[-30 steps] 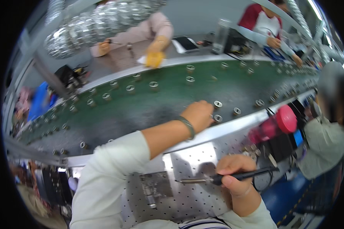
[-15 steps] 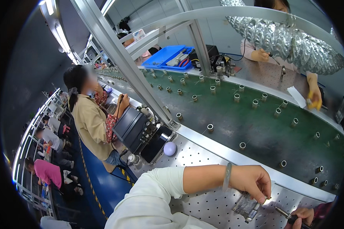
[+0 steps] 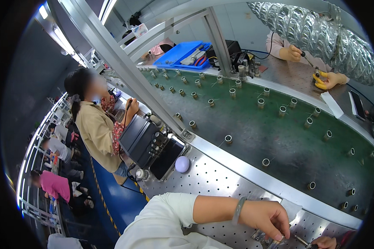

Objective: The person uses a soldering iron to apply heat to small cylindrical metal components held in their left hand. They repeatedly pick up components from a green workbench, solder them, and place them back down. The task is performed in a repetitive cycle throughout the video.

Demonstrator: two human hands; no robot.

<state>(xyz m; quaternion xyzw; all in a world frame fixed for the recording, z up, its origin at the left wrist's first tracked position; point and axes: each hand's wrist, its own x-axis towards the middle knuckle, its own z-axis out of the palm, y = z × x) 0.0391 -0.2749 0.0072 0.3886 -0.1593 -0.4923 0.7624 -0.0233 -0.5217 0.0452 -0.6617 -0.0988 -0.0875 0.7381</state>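
The metal table (image 3: 212, 178) carries a black box (image 3: 134, 137), a purple ball (image 3: 182, 164) and a clear jar (image 3: 142, 174) toward its left edge; metal tubes (image 3: 265, 163) stand on the green belt (image 3: 249, 130) beyond.

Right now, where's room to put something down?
Bare: the holed tabletop between purple ball, pale sleeve and rail; the green belt between its rows of metal tubes. Crowded: around the dark box, and between the left hand and right hand.

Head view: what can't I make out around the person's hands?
In the head view:
Left hand: hides what its fingertips touch.
Metal fixture: partly covered by that hand, cropped below.
Right hand: cropped by the lower edge.
Pen-shaped tool: handle end beyond that edge.
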